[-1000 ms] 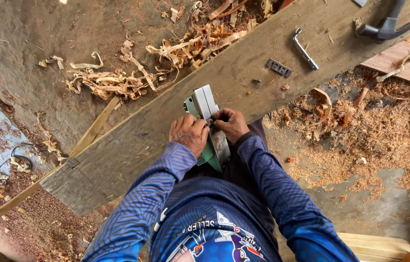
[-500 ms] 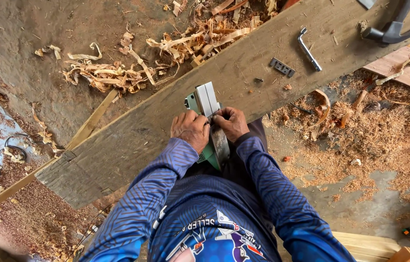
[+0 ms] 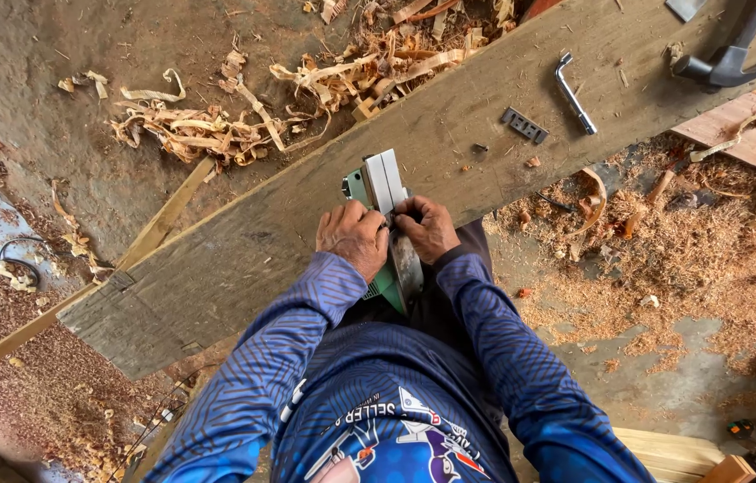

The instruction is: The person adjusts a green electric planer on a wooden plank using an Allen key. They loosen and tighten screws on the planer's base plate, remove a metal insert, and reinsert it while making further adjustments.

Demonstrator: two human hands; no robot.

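An electric planer (image 3: pixel 385 224), green-bodied with a grey metal sole, is seen turned upside down on a wide weathered plank (image 3: pixel 244 259), its sole facing up and its rear end hanging over the near edge towards the person. The left hand (image 3: pixel 353 237) is curled over the left flank of the planer, fingers closed against the body. The right hand (image 3: pixel 427 228) is bunched at the middle of the sole, where the cutter would sit; whether something small is pinched in its fingertips cannot be told. Further along the plank a bent socket key (image 3: pixel 574 92), a short dark blade strip (image 3: pixel 523 124) and a hammer (image 3: pixel 728 55) are laid out, well apart from the hands. Wood shavings (image 3: pixel 244 107) are heaped on the ground beyond. The step in hand is judged to be work at the cutter. It is best done with the body held firmly against the plank, fingertips kept off the blade edge, and the power disconnected, which cannot be verified.
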